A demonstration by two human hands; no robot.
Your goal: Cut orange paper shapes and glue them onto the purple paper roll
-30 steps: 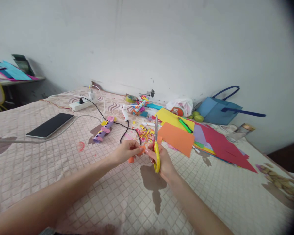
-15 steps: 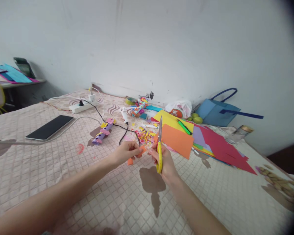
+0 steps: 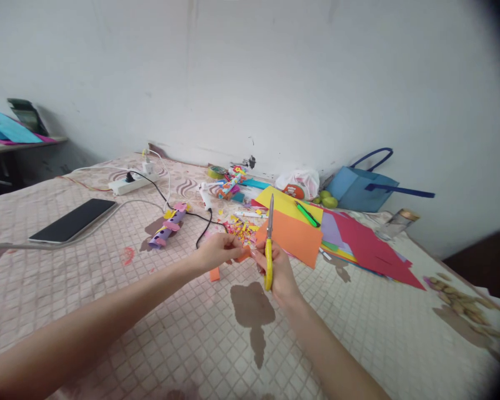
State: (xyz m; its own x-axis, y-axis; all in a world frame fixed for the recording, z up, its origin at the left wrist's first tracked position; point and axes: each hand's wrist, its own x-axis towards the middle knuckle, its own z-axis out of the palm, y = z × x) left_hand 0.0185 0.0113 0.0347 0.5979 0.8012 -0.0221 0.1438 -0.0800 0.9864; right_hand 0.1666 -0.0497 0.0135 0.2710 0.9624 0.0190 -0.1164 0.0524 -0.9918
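Observation:
My left hand (image 3: 220,250) pinches a small piece of orange paper (image 3: 245,254) near the middle of the view. My right hand (image 3: 278,269) is closed around the yellow handles of a pair of scissors (image 3: 269,244), whose blades point up and away from me. The right fingertips are at the near edge of the orange piece; whether they grip it too I cannot tell. On the cloth just below my left hand lies an orange paper strip (image 3: 214,274). Behind both hands is a heap of colourful paper scraps (image 3: 244,229).
Coloured sheets (image 3: 366,244) are stacked on the right, with a green cutter (image 3: 307,214) on top. A glue gun (image 3: 205,195), a decorated purple tube (image 3: 167,228), a power strip (image 3: 129,182) and a phone (image 3: 74,220) lie to the left. A blue bag (image 3: 358,188) stands at the back.
My hands have come closer together, the right fingertips now reaching the orange piece. The whole view has shifted slightly, so things appear further left.

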